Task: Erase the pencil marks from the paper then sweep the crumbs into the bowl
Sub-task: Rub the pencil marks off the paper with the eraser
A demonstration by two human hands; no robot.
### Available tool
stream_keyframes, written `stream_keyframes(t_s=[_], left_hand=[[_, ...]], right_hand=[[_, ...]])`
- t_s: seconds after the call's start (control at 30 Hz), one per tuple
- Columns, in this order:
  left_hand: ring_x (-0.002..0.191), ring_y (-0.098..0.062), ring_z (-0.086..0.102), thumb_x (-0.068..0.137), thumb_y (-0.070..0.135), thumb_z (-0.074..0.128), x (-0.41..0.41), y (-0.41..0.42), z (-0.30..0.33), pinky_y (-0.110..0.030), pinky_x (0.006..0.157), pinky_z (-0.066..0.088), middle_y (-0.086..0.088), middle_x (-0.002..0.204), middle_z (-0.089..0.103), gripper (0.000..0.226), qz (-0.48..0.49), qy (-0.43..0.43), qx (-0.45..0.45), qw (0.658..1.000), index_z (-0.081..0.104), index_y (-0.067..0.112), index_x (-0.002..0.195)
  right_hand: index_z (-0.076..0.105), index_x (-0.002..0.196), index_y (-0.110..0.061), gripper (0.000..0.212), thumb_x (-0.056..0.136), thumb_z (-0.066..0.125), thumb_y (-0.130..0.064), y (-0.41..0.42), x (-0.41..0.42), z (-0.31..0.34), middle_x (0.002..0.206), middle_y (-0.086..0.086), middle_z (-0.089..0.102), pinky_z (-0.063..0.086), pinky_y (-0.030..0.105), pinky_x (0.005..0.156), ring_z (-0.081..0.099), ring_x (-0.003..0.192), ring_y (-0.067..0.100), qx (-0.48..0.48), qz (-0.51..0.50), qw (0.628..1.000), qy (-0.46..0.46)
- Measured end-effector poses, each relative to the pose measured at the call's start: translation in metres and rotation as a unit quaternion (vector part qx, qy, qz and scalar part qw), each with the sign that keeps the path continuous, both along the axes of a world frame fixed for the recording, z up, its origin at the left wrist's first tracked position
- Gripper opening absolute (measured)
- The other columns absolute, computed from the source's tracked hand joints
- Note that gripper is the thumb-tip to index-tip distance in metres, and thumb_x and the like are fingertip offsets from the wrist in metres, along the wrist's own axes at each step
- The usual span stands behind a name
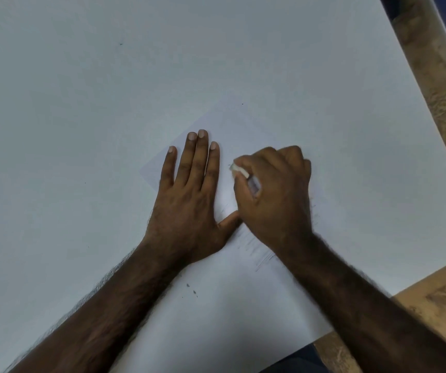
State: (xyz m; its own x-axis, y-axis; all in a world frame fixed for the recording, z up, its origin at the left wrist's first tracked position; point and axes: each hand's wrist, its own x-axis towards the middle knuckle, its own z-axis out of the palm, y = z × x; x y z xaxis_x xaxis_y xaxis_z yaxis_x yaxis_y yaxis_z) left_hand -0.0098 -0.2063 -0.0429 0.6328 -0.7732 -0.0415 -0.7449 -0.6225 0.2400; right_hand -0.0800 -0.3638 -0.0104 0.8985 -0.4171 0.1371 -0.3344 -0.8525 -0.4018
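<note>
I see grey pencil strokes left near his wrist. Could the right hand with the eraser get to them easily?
Probably yes. The right hand grips the eraser just beyond the pencil strokes, which lie bare on the paper. The left hand rests flat beside them, not over them.

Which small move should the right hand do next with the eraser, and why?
Probably rub the eraser back toward the wrist: grey pencil marks remain on the paper beside the right hand, while the left hand lies flat on it.

No legible text, label, brand or number appears on the paper (243,305), only faint pencil strokes (259,251).
</note>
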Motion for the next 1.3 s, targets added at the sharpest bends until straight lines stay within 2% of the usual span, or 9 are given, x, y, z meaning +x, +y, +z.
stream_keyframes(t_s=[0.27, 0.4, 0.53, 0.67, 0.77, 1.03, 1.17, 1.3], left_hand=[[0.169, -0.033, -0.007, 0.098, 0.089, 0.026, 0.0, -0.001, 0.0, -0.061, 0.135, 0.008, -0.019, 0.181, -0.004, 0.117, 0.007, 0.016, 0.016, 1.0, 0.004, 0.002, 0.172], [0.169, -0.035, -0.005, 0.1, 0.085, 0.028, 0.0, -0.001, 0.001, -0.061, 0.134, 0.009, -0.021, 0.181, -0.002, 0.114, 0.005, 0.005, 0.009, 1.0, 0.007, -0.001, 0.171], [0.169, -0.036, -0.004, 0.102, 0.081, 0.028, 0.0, 0.0, 0.0, -0.062, 0.134, 0.01, -0.023, 0.18, -0.001, 0.11, 0.0, -0.002, 0.007, 1.0, 0.009, -0.002, 0.171], [0.169, -0.036, -0.004, 0.1, 0.084, 0.026, 0.0, -0.001, 0.001, -0.062, 0.134, 0.009, -0.022, 0.18, -0.001, 0.113, 0.001, 0.001, 0.01, 1.0, 0.009, -0.002, 0.171], [0.169, -0.035, -0.005, 0.099, 0.087, 0.026, 0.001, -0.001, 0.001, -0.061, 0.134, 0.009, -0.021, 0.181, -0.003, 0.115, 0.004, 0.01, 0.017, 1.0, 0.006, 0.0, 0.171], [0.169, -0.036, -0.002, 0.1, 0.085, 0.03, 0.0, -0.001, -0.002, -0.062, 0.134, 0.011, -0.021, 0.181, 0.0, 0.114, 0.006, -0.002, -0.002, 1.0, 0.009, -0.001, 0.171], [0.169, -0.035, -0.003, 0.099, 0.086, 0.03, 0.001, -0.001, -0.001, -0.062, 0.134, 0.01, -0.021, 0.181, -0.001, 0.115, 0.005, 0.0, 0.002, 1.0, 0.008, 0.0, 0.171], [0.169, -0.034, -0.005, 0.098, 0.087, 0.031, 0.001, -0.001, 0.001, -0.061, 0.134, 0.009, -0.02, 0.181, -0.001, 0.116, 0.007, 0.005, 0.006, 1.0, 0.007, 0.0, 0.172]], right_hand=[[0.077, 0.11, -0.02, 0.016, 0.099, 0.069, -0.028, -0.035, 0.061, -0.005, 0.109, -0.001, 0.075, 0.05, 0.05, 0.088, 0.061, 0.107, 0.027, -0.018, -0.054, 0.998, -0.008], [0.076, 0.109, -0.023, 0.014, 0.1, 0.066, -0.027, -0.022, 0.03, 0.001, 0.104, -0.004, 0.073, 0.047, 0.05, 0.085, 0.059, 0.103, 0.028, -0.009, -0.042, 0.999, 0.009], [0.077, 0.112, -0.021, 0.018, 0.098, 0.067, -0.027, 0.0, -0.014, 0.004, 0.105, -0.005, 0.075, 0.044, 0.043, 0.082, 0.059, 0.101, 0.025, 0.006, -0.008, 1.0, 0.024], [0.077, 0.107, -0.022, 0.014, 0.097, 0.069, -0.024, -0.02, 0.018, 0.001, 0.103, -0.003, 0.074, 0.045, 0.046, 0.083, 0.059, 0.103, 0.029, -0.012, -0.035, 0.999, 0.004], [0.077, 0.11, -0.023, 0.016, 0.101, 0.066, -0.029, -0.036, 0.046, -0.002, 0.108, -0.004, 0.075, 0.046, 0.046, 0.087, 0.059, 0.107, 0.026, -0.018, -0.062, 0.998, 0.007], [0.075, 0.11, -0.022, 0.013, 0.1, 0.066, -0.025, -0.01, -0.036, 0.003, 0.104, -0.005, 0.073, 0.041, 0.043, 0.08, 0.056, 0.1, 0.025, -0.001, -0.017, 0.999, 0.028], [0.077, 0.105, -0.021, 0.011, 0.096, 0.071, -0.02, -0.03, -0.016, 0.003, 0.102, -0.003, 0.074, 0.043, 0.047, 0.083, 0.058, 0.101, 0.033, -0.03, -0.053, 0.998, 0.018], [0.077, 0.105, -0.018, 0.014, 0.099, 0.065, -0.023, -0.047, 0.006, 0.002, 0.103, 0.0, 0.075, 0.041, 0.044, 0.087, 0.059, 0.105, 0.033, -0.019, -0.096, 0.995, 0.019]])
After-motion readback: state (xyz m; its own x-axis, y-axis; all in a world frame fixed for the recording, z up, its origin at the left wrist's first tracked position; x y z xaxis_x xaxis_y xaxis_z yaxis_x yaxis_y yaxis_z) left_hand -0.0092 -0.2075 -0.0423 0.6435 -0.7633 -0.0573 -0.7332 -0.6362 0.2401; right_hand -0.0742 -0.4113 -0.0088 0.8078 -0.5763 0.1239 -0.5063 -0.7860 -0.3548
